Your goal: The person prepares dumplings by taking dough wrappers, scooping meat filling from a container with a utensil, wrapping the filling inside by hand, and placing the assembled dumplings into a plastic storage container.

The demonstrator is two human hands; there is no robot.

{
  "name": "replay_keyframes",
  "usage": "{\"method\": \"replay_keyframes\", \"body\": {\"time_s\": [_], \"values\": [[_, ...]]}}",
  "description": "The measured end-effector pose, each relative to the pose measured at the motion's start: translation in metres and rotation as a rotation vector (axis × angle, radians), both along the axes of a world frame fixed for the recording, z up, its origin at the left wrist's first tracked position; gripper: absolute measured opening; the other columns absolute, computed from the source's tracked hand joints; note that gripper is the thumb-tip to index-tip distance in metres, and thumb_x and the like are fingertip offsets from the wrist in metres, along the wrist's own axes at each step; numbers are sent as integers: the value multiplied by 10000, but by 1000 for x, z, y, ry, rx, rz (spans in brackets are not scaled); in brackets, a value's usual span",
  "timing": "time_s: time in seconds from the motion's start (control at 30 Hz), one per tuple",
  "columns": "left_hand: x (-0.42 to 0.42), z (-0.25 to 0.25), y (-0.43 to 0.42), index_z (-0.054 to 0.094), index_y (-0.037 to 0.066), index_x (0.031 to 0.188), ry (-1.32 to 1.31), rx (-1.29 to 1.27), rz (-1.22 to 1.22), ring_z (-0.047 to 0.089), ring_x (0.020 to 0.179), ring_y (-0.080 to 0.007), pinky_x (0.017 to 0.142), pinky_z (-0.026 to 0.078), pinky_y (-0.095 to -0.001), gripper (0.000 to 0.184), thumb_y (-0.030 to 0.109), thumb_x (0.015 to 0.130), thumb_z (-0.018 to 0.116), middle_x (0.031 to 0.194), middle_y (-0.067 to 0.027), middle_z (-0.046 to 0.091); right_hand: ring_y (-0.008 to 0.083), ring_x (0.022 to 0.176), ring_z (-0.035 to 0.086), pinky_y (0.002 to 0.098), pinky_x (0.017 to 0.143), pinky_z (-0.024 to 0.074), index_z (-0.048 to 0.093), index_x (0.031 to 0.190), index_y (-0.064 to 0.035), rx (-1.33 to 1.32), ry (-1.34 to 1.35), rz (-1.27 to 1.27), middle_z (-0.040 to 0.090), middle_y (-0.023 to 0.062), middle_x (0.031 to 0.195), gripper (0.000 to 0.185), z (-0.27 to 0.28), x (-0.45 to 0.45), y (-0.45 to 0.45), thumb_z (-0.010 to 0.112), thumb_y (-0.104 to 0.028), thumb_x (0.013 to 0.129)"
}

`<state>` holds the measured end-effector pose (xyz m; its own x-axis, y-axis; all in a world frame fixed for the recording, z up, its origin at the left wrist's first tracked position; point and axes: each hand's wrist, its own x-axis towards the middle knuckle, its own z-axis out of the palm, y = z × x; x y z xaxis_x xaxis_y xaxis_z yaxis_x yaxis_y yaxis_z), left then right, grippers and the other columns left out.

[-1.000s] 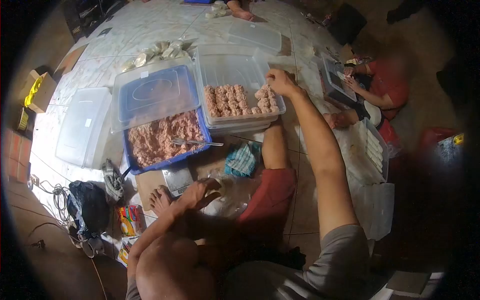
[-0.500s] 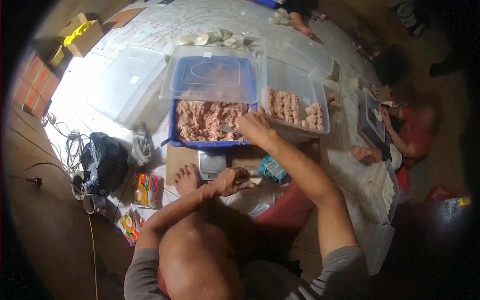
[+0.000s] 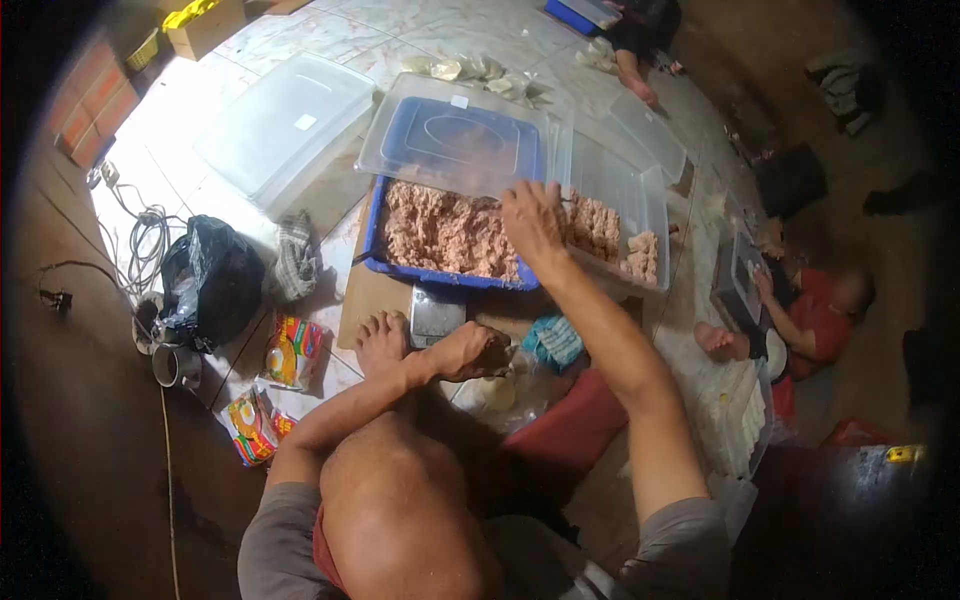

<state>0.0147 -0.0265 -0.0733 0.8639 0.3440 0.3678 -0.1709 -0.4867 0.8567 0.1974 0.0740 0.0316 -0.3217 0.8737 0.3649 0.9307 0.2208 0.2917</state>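
Note:
My right hand [image 3: 535,218] is over the right side of the blue tub [image 3: 450,276], its fingers curled round a fork that is mostly hidden. Pink minced filling [image 3: 440,230] fills the tub, and a clear lid [image 3: 460,150] covers its far part. To the right, a clear container [image 3: 640,190] holds rows of filling balls [image 3: 592,225]. My left hand [image 3: 472,352] is closed above my lap, near a small metal scale [image 3: 438,312]; what it holds is hidden. Beside it lie a clear plastic bag [image 3: 515,392] and a teal cloth [image 3: 553,342].
A person in red [image 3: 825,315] works at a container on the right. Another person's foot [image 3: 637,80] shows at the top. A black bag [image 3: 212,285], a metal cup [image 3: 177,367], colourful packets [image 3: 293,352] and cables lie on the left. A closed container [image 3: 285,130] stands upper left.
My right hand has moved from the container of balls to the tub, where it now holds the fork. My left hand has closed. The view has turned, shifting the scene.

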Motion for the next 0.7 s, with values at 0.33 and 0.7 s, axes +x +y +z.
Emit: {"method": "replay_keyframes", "body": {"time_s": [0.33, 0.7], "values": [[-12, 14, -9, 637, 12, 1015, 82, -605, 1, 609, 767, -110, 679, 495, -312, 205, 156, 895, 721, 829, -52, 679, 240, 923, 637, 426, 855, 404, 694, 818, -95, -285, 41, 215, 674, 66, 905, 104, 26, 4, -19, 591, -88, 826], [-33, 22, -4, 651, 45, 1034, 134, -867, 66, 632, 771, -107, 665, 527, -279, 249, 213, 891, 765, 886, -21, 681, 316, 944, 637, 467, 939, 363, 680, 852, -79, -515, 304, 162, 648, 106, 887, 89, 69, 29, -51, 591, -80, 857]]}}
